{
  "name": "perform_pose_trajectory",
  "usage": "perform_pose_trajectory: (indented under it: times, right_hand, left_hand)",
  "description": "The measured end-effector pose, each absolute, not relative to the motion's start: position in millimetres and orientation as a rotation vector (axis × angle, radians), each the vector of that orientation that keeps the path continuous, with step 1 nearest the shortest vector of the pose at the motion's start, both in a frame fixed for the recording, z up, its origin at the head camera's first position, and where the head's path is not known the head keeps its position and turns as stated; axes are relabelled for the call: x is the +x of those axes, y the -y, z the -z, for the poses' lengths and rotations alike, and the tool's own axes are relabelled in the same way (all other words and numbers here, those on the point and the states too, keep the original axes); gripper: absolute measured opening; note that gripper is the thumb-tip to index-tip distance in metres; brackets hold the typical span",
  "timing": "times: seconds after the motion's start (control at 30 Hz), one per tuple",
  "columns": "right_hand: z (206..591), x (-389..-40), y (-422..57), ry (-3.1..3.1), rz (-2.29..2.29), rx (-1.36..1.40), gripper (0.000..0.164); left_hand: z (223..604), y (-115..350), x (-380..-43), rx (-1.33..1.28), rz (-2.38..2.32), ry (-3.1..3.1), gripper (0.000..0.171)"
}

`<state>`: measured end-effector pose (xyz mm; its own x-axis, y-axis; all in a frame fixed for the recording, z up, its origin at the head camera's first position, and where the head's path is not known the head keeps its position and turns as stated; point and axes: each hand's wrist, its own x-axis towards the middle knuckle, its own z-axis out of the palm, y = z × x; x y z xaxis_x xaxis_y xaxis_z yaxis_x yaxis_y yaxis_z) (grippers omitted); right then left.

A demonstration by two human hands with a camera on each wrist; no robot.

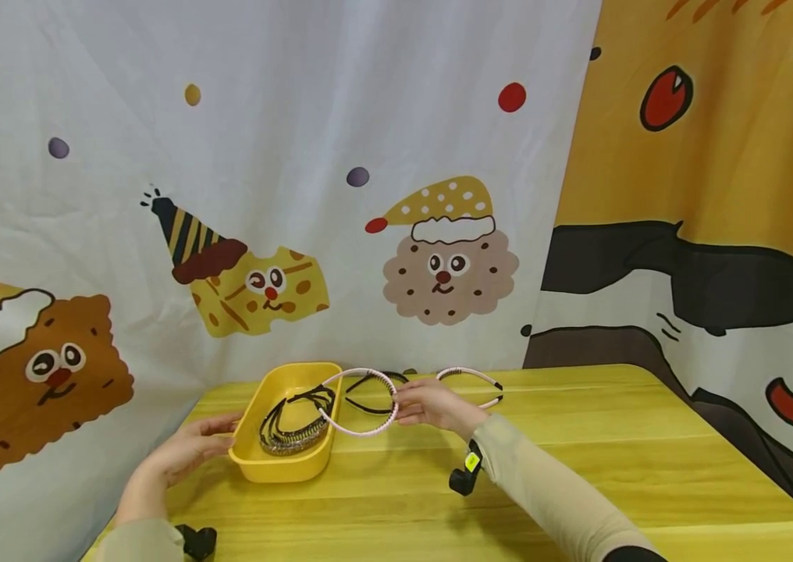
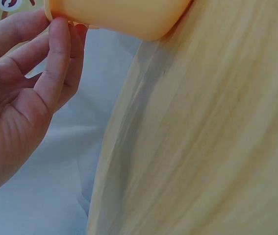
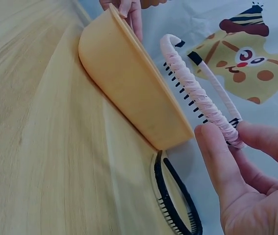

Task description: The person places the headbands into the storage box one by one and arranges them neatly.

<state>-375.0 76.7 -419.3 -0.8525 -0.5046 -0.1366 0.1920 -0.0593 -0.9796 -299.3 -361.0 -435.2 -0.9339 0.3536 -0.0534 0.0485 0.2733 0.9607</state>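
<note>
My right hand (image 1: 428, 403) pinches a pale pink headband (image 1: 361, 434) between thumb and fingers, holding it up beside the yellow basket. In the right wrist view the headband (image 3: 192, 85) has wrapped ribbon and a row of black comb teeth. At the left, my left hand (image 1: 189, 449) grips the rim of the yellow basket (image 1: 284, 471); in the left wrist view its thumb and fingers meet at the basket's edge (image 2: 114, 17). Inside the basket lie several dark headbands (image 1: 266, 425) and a glittery one (image 1: 291, 448).
Behind the held headband, a black headband (image 1: 368, 409) lies on the yellow wood-grain table (image 1: 579, 437). Another pale pink headband (image 1: 470, 371) lies further right, partly behind my right hand. A printed curtain (image 1: 340, 234) hangs along the table's back edge.
</note>
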Motion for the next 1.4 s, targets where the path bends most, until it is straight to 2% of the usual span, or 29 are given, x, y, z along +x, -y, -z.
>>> perform_pose_trajectory:
  times: [0.33, 0.6, 1.2, 1.4]
  right_hand:
    - [421, -375, -66, -1.812, 1.962, -0.293, 0.041]
    - [425, -374, -59, -1.813, 1.975, -0.242, 0.029]
    - [424, -373, -50, -1.852, 1.89, -0.272, 0.041]
    - [423, -373, -46, -1.88, 1.874, -0.268, 0.03]
  left_hand:
    - [433, 360, -297, 0.383, -1.698, -2.31, 0.064]
    - [434, 359, -296, 0.355, -1.695, -2.319, 0.065]
    - [437, 361, -298, 0.36, -1.717, -2.328, 0.066]
    - [435, 362, -299, 0.366, -1.718, -2.312, 0.066]
